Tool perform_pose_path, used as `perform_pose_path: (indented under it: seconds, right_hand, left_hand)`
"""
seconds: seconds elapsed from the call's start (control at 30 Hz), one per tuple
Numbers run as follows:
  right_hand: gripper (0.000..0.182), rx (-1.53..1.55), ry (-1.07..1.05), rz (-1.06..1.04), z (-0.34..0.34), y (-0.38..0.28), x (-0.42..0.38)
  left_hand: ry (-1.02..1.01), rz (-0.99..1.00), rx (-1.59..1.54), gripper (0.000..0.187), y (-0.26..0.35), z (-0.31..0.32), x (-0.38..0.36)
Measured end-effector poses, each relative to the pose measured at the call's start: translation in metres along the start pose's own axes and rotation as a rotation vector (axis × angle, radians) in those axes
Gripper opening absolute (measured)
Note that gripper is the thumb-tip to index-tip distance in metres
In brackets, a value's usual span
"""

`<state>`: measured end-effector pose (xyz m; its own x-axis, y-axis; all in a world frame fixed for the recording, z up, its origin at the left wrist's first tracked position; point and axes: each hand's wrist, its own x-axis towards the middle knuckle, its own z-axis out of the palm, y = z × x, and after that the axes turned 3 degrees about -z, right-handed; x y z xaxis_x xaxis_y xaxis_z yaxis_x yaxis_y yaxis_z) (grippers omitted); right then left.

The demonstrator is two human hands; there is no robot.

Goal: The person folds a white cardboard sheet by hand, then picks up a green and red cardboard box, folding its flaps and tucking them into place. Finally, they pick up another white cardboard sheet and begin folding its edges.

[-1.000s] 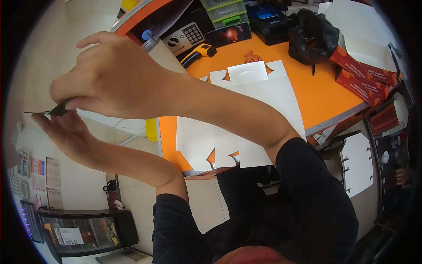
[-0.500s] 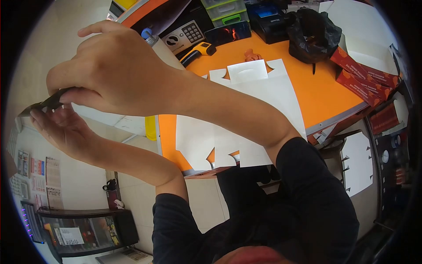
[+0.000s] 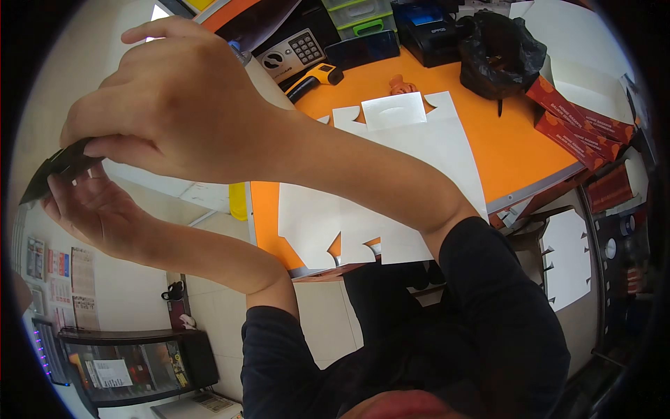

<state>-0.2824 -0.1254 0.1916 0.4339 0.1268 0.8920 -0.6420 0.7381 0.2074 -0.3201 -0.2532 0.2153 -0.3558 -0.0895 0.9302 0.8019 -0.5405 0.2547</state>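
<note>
At the far left, both hands are raised on a dark, thin, flat piece (image 3: 50,170) that I cannot identify. My right hand (image 3: 174,105) is the upper one and pinches its upper edge between thumb and fingers. Below it, my left hand (image 3: 101,213) has its fingertips against the lower side of the piece, palm partly showing. A white die-cut card sheet (image 3: 391,167) lies flat on the orange table (image 3: 516,153), partly hidden under my right forearm.
Along the table's back are a safe (image 3: 293,56), a yellow-black handheld device (image 3: 317,80), a phone (image 3: 361,47), a black printer (image 3: 426,35) and a black bag (image 3: 499,56). Red boxes (image 3: 576,129) lie at the right. A glass-fronted cabinet (image 3: 129,370) is lower left.
Both hands have shifted slightly left with the dark piece, which now shows more of its flat face. The phone's screen has gone dark.
</note>
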Motion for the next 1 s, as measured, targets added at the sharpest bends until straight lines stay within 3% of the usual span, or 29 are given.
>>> perform_pose_path:
  seconds: [0.23,0.53,1.0]
  right_hand:
    - [0.003,-0.005,0.115,-0.116,0.006,-0.001,0.0]
    - [0.009,0.056,-0.039,-0.008,-0.003,-0.011,0.0]
    - [0.013,-0.122,0.192,0.006,0.002,-0.008,-0.002]
  left_hand:
    - [0.011,-0.038,-0.066,0.011,-0.002,-0.014,0.002]
    - [0.018,-0.06,-0.08,0.008,-0.003,-0.017,0.001]
    - [-0.013,-0.126,-0.154,0.011,-0.005,-0.002,-0.004]
